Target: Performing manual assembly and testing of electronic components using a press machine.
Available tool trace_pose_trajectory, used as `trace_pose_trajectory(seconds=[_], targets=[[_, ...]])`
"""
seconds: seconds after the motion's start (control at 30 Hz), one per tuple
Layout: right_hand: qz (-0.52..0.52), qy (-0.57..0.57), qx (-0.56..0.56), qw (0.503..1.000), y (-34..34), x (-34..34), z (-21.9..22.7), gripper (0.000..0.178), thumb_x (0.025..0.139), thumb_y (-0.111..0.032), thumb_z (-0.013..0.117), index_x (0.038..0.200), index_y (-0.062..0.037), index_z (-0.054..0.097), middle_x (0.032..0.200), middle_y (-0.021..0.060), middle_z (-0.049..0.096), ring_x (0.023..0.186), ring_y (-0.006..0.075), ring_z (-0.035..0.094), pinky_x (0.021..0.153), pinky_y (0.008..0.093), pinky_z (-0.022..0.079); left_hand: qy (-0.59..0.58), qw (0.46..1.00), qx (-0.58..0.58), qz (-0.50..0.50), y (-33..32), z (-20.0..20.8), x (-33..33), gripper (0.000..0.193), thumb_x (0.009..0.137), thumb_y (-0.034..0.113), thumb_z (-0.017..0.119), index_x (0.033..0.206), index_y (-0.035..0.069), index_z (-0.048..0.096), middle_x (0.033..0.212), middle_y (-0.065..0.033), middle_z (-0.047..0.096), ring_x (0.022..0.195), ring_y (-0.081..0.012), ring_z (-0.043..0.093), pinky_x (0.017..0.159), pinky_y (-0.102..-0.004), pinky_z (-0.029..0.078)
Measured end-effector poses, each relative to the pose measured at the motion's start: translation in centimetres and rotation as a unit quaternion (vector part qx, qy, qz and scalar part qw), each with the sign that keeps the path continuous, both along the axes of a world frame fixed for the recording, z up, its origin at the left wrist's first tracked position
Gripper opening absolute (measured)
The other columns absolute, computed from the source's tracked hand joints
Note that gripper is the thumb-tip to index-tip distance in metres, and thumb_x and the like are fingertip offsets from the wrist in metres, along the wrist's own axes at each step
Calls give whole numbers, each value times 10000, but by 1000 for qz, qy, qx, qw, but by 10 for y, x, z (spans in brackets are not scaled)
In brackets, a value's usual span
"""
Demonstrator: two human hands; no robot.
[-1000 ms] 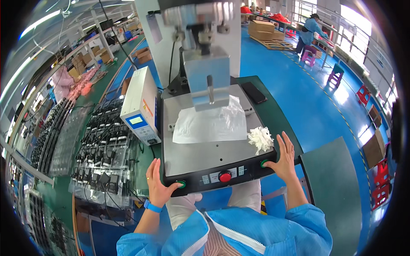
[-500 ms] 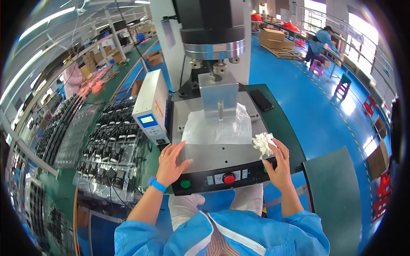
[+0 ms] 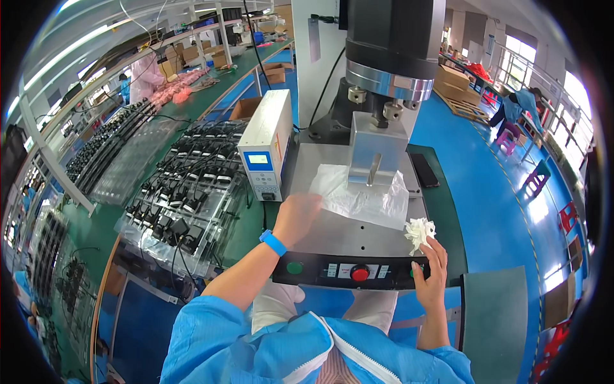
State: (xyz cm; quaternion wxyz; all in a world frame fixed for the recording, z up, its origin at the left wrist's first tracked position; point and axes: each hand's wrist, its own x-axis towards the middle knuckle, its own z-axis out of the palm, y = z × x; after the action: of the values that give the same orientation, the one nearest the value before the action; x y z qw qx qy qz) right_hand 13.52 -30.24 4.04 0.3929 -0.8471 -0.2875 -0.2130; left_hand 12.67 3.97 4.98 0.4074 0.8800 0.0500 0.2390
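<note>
A machine with a shiny metal block (image 3: 378,150) under its black head stands in front of me. The block's lower end is over a thin translucent plastic sheet (image 3: 390,205) on the grey metal plate (image 3: 336,240). My left hand (image 3: 299,219), with a blue wristband, is at the sheet's near left corner; its fingers are smeared by motion, so a grip cannot be made out. At the plate's right front corner lies a crumpled white tissue-like wad (image 3: 419,233). My right hand (image 3: 433,275) is open just below it, fingers stretched, its thumb near the panel's right green button.
The front panel carries a red button (image 3: 359,272) and a left green button (image 3: 295,267). A white box with a screen (image 3: 265,144) stands left of the plate, beside trays of black adapters (image 3: 192,198). A black phone (image 3: 424,170) lies right. A person (image 3: 519,109) works at back right.
My view has swung left, shifting the machine rightward in the picture. My left hand has moved from the plate's front left edge to the sheet, which now lies more slanted. My right hand stays by the wad.
</note>
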Motion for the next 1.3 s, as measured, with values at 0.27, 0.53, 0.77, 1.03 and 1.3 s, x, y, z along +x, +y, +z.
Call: trace_pose_trajectory(seconds=[0.27, 0.53, 0.77, 1.03, 1.3], targets=[[23, -10, 19, 999, 4, 2, 3, 394, 721, 29, 622, 1109, -36, 595, 1312, 114, 504, 1148, 303, 475, 971, 390, 395, -88, 992, -87, -18, -1, 19, -39, 110, 840, 36, 621, 915, -9, 687, 824, -44, 648, 721, -153, 553, 694, -235, 434], [82, 7, 26, 996, 13, 17, 9, 362, 733, 43, 588, 1091, -9, 600, 1254, 120, 565, 1148, 294, 506, 990, 384, 397, 10, 996, -82, 40, 9, -8, -143, 117, 821, 16, 632, 924, 2, 686, 866, -74, 613, 710, -182, 537, 655, -246, 431], [114, 8, -32, 993, 84, 81, 32, 359, 842, -72, 572, 1195, -11, 563, 1286, 115, 565, 1170, 292, 524, 972, 360, 416, -120, 968, 187, 120, -6, -15, -137, 450, 744, 122, 716, 1179, 88, 606, 1186, -136, 526, 1078, -273, 484, 928, -403, 386], [85, 14, -238, 967, 156, 162, 25, 310, 857, -249, 549, 1079, -44, 616, 1035, 170, 656, 908, 367, 604, 795, 421, 479, -27, 949, 313, -13, -25, -28, -116, 703, 736, 409, 713, 1331, 134, 460, 1379, -69, 460, 1318, -316, 383, 1078, -580, 232], [-31, -31, -279, 959, 175, 199, 9, 442, 940, -414, 386, 1037, -66, 640, 1020, 143, 675, 957, 362, 603, 852, 420, 445, -2, 955, 295, -20, -29, -50, -85, 713, 713, 410, 738, 1313, 130, 472, 1389, -81, 422, 1348, -317, 323, 1097, -572, 223]])
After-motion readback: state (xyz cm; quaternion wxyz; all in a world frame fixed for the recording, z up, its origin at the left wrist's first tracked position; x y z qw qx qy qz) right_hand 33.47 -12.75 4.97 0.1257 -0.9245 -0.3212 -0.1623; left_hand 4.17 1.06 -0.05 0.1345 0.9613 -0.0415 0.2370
